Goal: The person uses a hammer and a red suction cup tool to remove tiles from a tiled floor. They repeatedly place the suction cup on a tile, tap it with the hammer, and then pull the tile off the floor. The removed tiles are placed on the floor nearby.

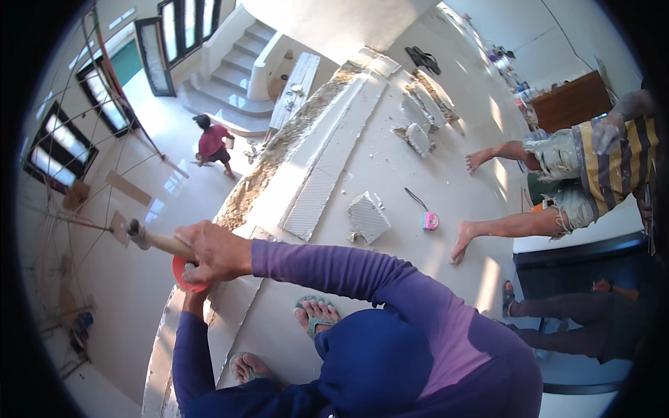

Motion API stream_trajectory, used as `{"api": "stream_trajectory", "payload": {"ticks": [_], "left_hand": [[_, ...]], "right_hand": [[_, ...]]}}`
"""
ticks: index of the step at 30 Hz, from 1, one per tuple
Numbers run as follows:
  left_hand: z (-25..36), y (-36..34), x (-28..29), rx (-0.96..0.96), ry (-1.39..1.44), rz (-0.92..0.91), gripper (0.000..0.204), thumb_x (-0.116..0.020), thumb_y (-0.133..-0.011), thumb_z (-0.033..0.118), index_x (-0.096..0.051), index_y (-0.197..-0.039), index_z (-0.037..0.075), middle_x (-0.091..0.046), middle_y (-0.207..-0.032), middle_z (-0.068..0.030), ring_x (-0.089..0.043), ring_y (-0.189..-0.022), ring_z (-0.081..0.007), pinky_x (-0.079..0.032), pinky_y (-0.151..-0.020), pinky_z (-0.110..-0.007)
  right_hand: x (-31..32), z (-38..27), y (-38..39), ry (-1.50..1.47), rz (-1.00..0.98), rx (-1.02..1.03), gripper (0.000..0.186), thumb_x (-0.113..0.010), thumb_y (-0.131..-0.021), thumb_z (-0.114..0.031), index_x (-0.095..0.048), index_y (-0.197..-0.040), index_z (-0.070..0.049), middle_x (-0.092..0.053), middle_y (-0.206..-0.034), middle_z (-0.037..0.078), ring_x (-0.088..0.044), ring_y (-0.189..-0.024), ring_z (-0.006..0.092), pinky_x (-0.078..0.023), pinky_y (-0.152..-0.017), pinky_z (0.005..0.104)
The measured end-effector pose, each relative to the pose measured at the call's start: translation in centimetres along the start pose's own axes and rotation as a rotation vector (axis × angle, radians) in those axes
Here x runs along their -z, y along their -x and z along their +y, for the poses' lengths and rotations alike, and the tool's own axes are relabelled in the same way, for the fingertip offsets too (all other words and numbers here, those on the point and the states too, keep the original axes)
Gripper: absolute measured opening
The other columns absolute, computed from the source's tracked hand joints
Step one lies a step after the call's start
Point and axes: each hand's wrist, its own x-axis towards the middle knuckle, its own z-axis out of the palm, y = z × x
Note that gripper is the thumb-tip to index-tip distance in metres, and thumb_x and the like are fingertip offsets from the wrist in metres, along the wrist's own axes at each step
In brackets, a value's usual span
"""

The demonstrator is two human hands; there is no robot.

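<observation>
My right hand (212, 251) is closed round the wooden handle of a hammer (167, 242); its metal head points left, out over the ledge's edge. Just below it, my left hand (195, 301) is mostly hidden behind a chisel (185, 277) with a round red hand guard, which it seems to grip. Both hands are close together above a long strip of ribbed-back tile (240, 299) along the ledge. Farther up the ledge lies another ribbed strip (327, 167), beside a band of rough, exposed mortar (268, 164).
Left of the ledge, the floor drops to a lower level where a person (214, 143) walks. Broken tile (368, 217), a pink tape measure (430, 221), rubble (418, 136) and dark sandals (423, 60) lie on the upper floor. Two people stand at right, one in torn shorts (557, 157).
</observation>
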Motion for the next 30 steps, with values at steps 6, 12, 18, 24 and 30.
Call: {"api": "stream_trajectory", "payload": {"ticks": [6, 12, 18, 24, 30], "left_hand": [[0.6, -0.1, 1.5, 0.052, 0.063, -0.036, 0.042, -0.081, -0.091, 0.020, -0.064, -0.127, 0.007, -0.068, -0.121, -0.0062, -0.066, -0.112, -0.0184, -0.055, -0.094, -0.036], [0.8, 0.2, 2.6, 0.083, 0.106, -0.054, 0.043, -0.081, -0.091, 0.019, -0.064, -0.129, 0.006, -0.068, -0.122, -0.0061, -0.067, -0.112, -0.0181, -0.056, -0.095, -0.036], [0.9, 0.4, 2.5, 0.103, 0.149, -0.063, 0.044, -0.081, -0.092, 0.018, -0.064, -0.130, 0.006, -0.069, -0.124, -0.0060, -0.068, -0.113, -0.0178, -0.056, -0.096, -0.035], [0.6, 1.0, 2.7, 0.106, 0.260, -0.086, 0.044, -0.081, -0.092, 0.017, -0.064, -0.132, 0.006, -0.069, -0.125, -0.0059, -0.068, -0.113, -0.0175, -0.057, -0.097, -0.034], [2.4, -0.6, 1.5, 0.137, 0.352, -0.210, 0.045, -0.080, -0.092, 0.015, -0.064, -0.133, 0.005, -0.070, -0.127, -0.0058, -0.069, -0.113, -0.0172, -0.058, -0.097, -0.033]], "right_hand": [[-0.7, -0.7, 1.0, 0.011, 0.032, 0.011, 0.041, -0.080, -0.073, -0.021, -0.052, -0.092, 0.001, -0.061, -0.084, 0.023, -0.065, -0.081, 0.0448, -0.052, -0.074, 0.0492], [-1.4, -1.6, 2.3, -0.028, 0.055, -0.018, 0.042, -0.080, -0.074, -0.021, -0.052, -0.094, 0.001, -0.061, -0.088, 0.024, -0.064, -0.084, 0.0456, -0.051, -0.077, 0.0497], [-1.5, -0.2, 1.2, -0.039, 0.039, 0.007, 0.043, -0.081, -0.073, -0.023, -0.052, -0.093, 0.002, -0.062, -0.085, 0.024, -0.066, -0.083, 0.0456, -0.052, -0.076, 0.0509], [-1.0, 3.3, -4.5, 0.007, 0.043, 0.080, 0.049, -0.086, -0.069, -0.033, -0.057, -0.087, 0.004, -0.066, -0.083, 0.027, -0.068, -0.077, 0.0458, -0.055, -0.072, 0.0492], [0.2, 0.5, -1.0, -0.005, -0.037, 0.066, 0.049, -0.088, -0.075, -0.035, -0.059, -0.093, 0.001, -0.063, -0.078, 0.018, -0.064, -0.069, 0.0338, -0.053, -0.067, 0.0428]]}}
